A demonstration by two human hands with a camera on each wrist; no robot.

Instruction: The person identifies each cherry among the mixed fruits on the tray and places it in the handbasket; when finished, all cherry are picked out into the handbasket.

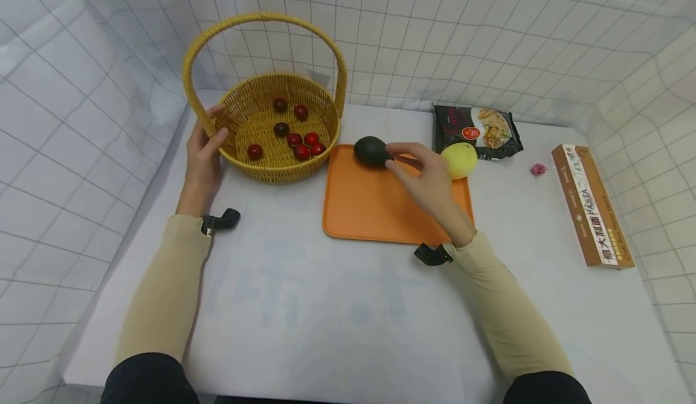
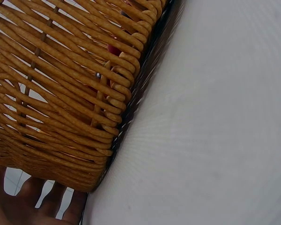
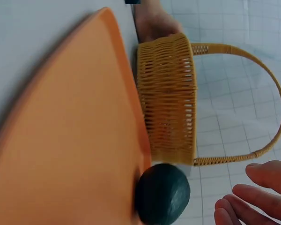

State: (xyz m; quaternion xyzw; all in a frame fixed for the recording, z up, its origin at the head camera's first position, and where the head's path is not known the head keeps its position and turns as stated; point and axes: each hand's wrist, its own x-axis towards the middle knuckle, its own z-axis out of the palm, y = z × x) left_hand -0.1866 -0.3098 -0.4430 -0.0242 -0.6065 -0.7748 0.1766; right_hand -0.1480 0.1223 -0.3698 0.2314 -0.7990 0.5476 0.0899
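A yellow wicker basket with a tall handle holds several dark red cherries. My left hand grips its left side, thumb over the rim; in the left wrist view the fingers lie against the outer weave. On the orange tray, at its upper edge, lies a dark green avocado. Beside it is my right hand, with thumb and fingers spread. The right wrist view shows that hand apart from the avocado, holding nothing. A yellow lemon sits at the tray's upper right corner.
Behind the lemon lies a black noodle packet. A small pink item is right of it, and a long brown pasta box lies near the table's right side. White tiled-pattern sheeting surrounds the white table.
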